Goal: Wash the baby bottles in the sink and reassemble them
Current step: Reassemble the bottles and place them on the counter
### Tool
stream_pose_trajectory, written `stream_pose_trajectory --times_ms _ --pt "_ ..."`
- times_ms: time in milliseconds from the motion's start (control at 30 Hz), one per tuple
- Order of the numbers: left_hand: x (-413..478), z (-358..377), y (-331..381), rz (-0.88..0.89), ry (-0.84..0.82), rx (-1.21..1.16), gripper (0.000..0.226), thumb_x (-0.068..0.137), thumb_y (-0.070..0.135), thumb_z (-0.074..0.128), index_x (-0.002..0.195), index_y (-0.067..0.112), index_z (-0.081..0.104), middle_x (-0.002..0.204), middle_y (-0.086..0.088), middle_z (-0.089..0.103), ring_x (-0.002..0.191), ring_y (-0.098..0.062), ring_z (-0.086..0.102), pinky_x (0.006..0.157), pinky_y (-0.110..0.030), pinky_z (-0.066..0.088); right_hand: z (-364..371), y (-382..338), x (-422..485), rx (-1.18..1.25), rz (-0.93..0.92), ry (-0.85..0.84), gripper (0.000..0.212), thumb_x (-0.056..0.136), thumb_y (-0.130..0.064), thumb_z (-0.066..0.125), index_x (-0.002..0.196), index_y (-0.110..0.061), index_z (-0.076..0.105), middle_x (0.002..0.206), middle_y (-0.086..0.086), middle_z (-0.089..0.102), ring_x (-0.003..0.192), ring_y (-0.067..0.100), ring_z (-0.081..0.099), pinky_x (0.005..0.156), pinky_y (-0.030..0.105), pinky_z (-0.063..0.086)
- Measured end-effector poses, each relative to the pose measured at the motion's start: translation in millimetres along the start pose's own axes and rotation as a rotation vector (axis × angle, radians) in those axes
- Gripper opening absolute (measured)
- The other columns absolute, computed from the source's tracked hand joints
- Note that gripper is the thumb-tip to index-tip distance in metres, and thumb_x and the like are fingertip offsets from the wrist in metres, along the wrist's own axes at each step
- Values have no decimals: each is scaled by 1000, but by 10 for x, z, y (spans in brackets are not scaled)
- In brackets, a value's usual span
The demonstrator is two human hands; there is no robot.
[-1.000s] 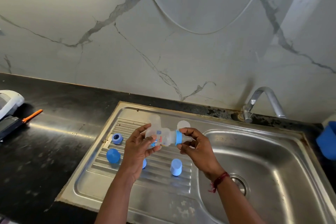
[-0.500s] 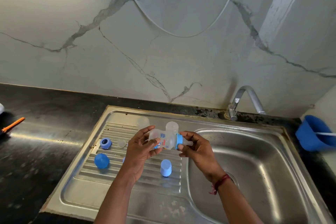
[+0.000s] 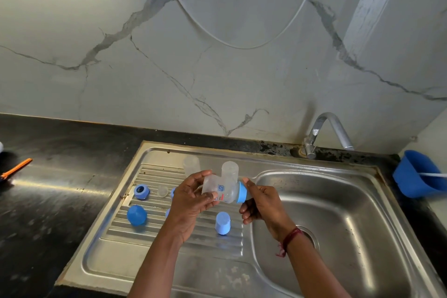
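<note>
Right now you hold one baby bottle (image 3: pixel 221 191) sideways in the air, just over the ribbed draining side of the sink (image 3: pixel 108 261). Your left hand (image 3: pixel 191 203) wraps round the clear body, with the thumb on the front and the fingers curled behind. Your right hand (image 3: pixel 262 203) curls its fingers round the neck end of the same bottle, right by the blue ring (image 3: pixel 242 192) that sits on it. I cannot see the tip past that ring, because your fingers hide it.

Two more clear bottles stand upright on the ribs behind your hands, one (image 3: pixel 191 164) on the left and one (image 3: pixel 229 169) just behind the bottle you hold. On the ribs to the left lie a loose blue ring (image 3: pixel 141 191), a clear teat (image 3: pixel 162 191) beside it and a round blue cap (image 3: pixel 136 215) nearer you. A pale blue cap (image 3: pixel 222 222) stands below the held bottle. Two small blue bits peek out behind your left hand — too hidden to name.

The tap (image 3: pixel 324 133) stands at the back of the bowl. A blue tub (image 3: pixel 416 174) sits on the far right. A red thread (image 3: pixel 290 239) wraps your right wrist.
</note>
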State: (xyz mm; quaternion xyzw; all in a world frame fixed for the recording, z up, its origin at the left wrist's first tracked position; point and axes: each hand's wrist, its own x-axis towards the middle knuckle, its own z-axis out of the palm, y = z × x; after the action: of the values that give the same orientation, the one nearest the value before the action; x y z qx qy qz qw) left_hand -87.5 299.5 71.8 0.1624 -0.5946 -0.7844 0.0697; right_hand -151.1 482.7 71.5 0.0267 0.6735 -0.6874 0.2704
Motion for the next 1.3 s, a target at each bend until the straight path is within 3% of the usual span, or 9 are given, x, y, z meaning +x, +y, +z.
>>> stream_pose_trajectory --times_ms 200,400,567,667,767,833,1000,1167,1300 --pt "-24 2 -53 -18 -11 -23 48 80 -21 64 114 12 62 101 2 74 99 -21 71 69 -33 61 8 -12 5 -63 86 62 63 89 -61 58 89 2 69 69 24 69 53 28 62 51 30 52" --pt "1 28 -67 -25 22 16 49 78 -18 69 113 16 63 107 0 72 99 -18 72 69 -33 61 21 28 23 22 -34 70 58 92 -64 39 116 -17 65 113 11 66 89 30 72 70 45 61" --pt "23 69 -62 -21 45 -7 48 79 -18 68 113 15 63 110 -4 70 100 -23 71 71 -36 62 -23 51 21 146 -115 28 52 91 -60 47 116 -18 67 121 9 63 103 36 66 77 53 59" --pt "39 60 -72 -26 67 -34 47 79 -17 68 114 15 63 112 -8 70 101 -26 71 72 -39 62 -93 81 26 162 -190 -49 34 88 -35 66 118 -20 66 120 7 64 99 31 66 80 56 58" --pt "46 54 -82 -37 71 -56 47 80 -16 68 115 15 63 114 -10 69 102 -27 71 70 -36 62 -113 107 35 40 -266 -84 40 83 -1 73 118 -18 66 118 1 64 92 26 66 80 50 60" --pt "50 50 -82 -37 67 -48 47 80 -14 68 116 14 62 116 -10 69 103 -28 71 70 -36 62 -101 116 43 16 -272 -75 40 82 7 71 116 -15 68 116 -3 65 91 28 66 79 47 60" --pt "44 21 -65 -30 33 -18 48 79 -17 68 115 15 63 114 -6 70 103 -23 71 73 -38 62 -60 83 37 -2 -209 -60 24 92 -14 67 115 -9 67 106 11 70 84 25 71 77 47 60" --pt "55 -11 -81 -12 14 -9 49 78 -18 68 115 14 62 113 -3 71 106 -25 70 75 -40 62 1 3 44 -39 -102 -50 44 86 -46 60 104 -7 69 78 15 71 65 27 67 65 38 61" --pt "73 -3 -89 -24 59 -28 49 78 -18 69 114 15 63 115 -7 70 105 -27 70 76 -41 62 -17 19 79 -33 -108 -2 48 85 -52 59 127 -28 60 106 5 70 78 31 73 70 44 61"
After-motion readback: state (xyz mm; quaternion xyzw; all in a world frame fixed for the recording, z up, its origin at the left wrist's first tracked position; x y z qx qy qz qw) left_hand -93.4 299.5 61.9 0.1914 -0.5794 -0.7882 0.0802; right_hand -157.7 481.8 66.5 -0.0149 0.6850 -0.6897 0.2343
